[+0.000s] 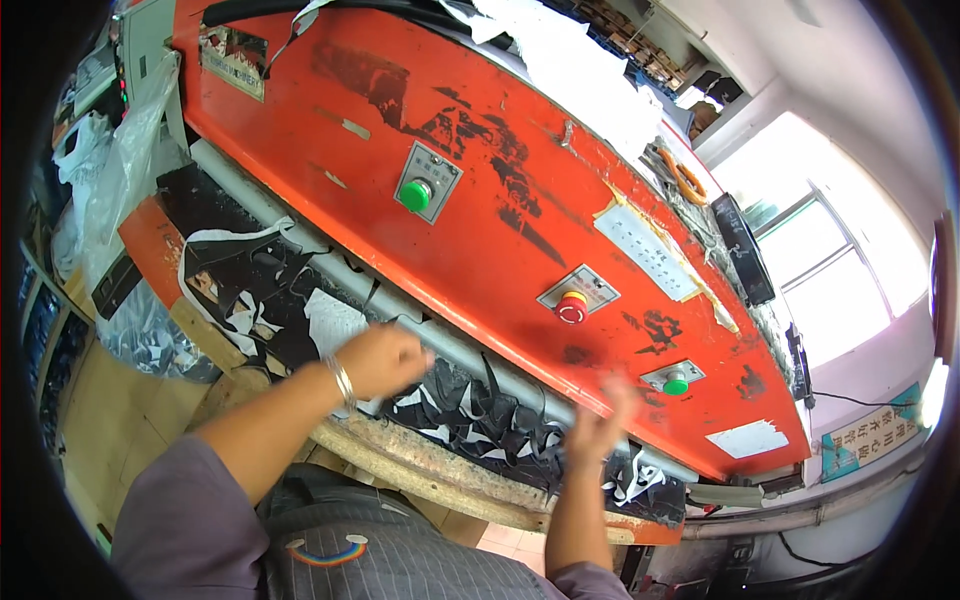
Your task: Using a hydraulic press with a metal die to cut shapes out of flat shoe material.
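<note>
The blurred left hand [378, 362] is curled, any grip hidden; the right hand [602, 428] is held open, apparently empty. Black-and-white scraps [482, 412] are spread between them on the bench [655, 532], seemingly retained by its wooden edge [430, 468].

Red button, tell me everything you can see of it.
The red button is round and looks plastic, with pale marks on its face. It sits on a grey, metal-looking plate, slanted in view, on the scuffed orange machine front, between two green buttons. The right hand is below it, apart. Whether it is pressed in, I cannot tell.
</note>
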A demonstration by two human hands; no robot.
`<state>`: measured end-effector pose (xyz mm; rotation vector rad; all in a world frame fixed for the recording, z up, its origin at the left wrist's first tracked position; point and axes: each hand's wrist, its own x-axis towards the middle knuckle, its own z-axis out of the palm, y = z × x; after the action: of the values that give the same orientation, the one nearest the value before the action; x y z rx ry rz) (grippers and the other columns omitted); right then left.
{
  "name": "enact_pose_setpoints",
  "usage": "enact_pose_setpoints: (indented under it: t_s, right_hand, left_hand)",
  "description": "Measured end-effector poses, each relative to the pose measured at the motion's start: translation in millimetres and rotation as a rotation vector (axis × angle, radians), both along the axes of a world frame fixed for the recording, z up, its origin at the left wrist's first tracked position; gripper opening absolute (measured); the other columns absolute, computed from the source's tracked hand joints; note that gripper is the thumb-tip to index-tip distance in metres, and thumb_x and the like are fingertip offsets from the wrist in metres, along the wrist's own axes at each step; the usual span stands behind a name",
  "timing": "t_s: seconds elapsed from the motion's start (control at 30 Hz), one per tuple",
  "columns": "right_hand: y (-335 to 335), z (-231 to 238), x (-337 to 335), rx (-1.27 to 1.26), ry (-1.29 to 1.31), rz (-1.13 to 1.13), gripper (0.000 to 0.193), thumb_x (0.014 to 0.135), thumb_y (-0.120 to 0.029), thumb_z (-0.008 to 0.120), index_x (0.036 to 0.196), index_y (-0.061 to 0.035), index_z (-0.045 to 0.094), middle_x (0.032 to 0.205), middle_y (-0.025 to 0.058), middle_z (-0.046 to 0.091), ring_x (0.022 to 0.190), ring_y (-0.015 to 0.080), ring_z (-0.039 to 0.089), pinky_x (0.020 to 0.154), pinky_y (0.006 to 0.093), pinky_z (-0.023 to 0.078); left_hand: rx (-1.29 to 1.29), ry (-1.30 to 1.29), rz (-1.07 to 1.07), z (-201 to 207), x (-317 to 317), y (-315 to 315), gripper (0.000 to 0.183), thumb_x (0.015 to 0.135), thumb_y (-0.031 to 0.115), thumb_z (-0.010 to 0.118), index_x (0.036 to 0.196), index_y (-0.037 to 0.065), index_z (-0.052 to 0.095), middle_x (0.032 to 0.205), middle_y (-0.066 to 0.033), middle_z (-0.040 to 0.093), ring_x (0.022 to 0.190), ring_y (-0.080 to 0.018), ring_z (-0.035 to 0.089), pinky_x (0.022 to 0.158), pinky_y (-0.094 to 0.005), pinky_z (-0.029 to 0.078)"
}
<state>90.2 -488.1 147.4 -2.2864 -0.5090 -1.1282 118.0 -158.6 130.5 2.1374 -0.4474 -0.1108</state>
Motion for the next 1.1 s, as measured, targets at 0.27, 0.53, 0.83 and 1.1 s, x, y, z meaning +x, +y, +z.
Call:
enact_pose_setpoints:
  t_s: [0.27, 0.53, 0.83, 1.1]
  right_hand:
    - [105, -58, -123, -0.408, 0.771, 0.439, 0.059, 0.068, -0.032, 0.08, 0.116, -0.004, 0.06, 0.091, 0.0115, 0.06, 0.083, 0.0303, 0.059, 0.071, 0.0381, 0.05]
    - [114, -56, -135, -0.403, 0.845, 0.305, 0.048, 0.067, -0.023, 0.079, 0.11, -0.0067, 0.064, 0.089, 0.0084, 0.059, 0.083, 0.0269, 0.06, 0.067, 0.0373, 0.051]
    - [72, -46, -40, -0.352, 0.848, 0.345, 0.065, 0.07, -0.036, 0.081, 0.123, -0.0081, 0.058, 0.125, 0.0196, 0.056, 0.109, 0.0365, 0.055, 0.091, 0.0428, 0.046]
    - [104, -82, 63, -0.354, 0.766, 0.089, 0.079, 0.059, -0.034, 0.086, 0.126, -0.0083, 0.054, 0.13, 0.0246, 0.045, 0.118, 0.0418, 0.044, 0.097, 0.0452, 0.042]
  left_hand:
    - [-0.036, 0.616, -0.419, -57, -75, -10, 0.035, 0.088, 0.036, 0.065, 0.11, 0.01, 0.069, 0.104, -0.0078, 0.071, 0.096, -0.0142, 0.066, 0.086, -0.0268, 0.049]
    - [-0.013, 0.705, -0.504, -56, -76, -10, 0.045, 0.088, 0.037, 0.066, 0.119, 0.004, 0.063, 0.114, -0.0098, 0.067, 0.107, -0.0164, 0.062, 0.095, -0.0265, 0.045]
    - [-0.128, 0.893, -0.582, -85, -91, 4, 0.049, 0.091, 0.034, 0.064, 0.126, 0.001, 0.057, 0.11, -0.0122, 0.068, 0.102, -0.0169, 0.063, 0.091, -0.0274, 0.048]
    - [-0.863, 0.717, 0.02, -97, -38, -12, 0.057, 0.091, 0.002, 0.055, 0.143, 0.005, 0.031, 0.142, -0.0162, 0.04, 0.083, -0.0182, 0.066, 0.07, -0.0263, 0.056]
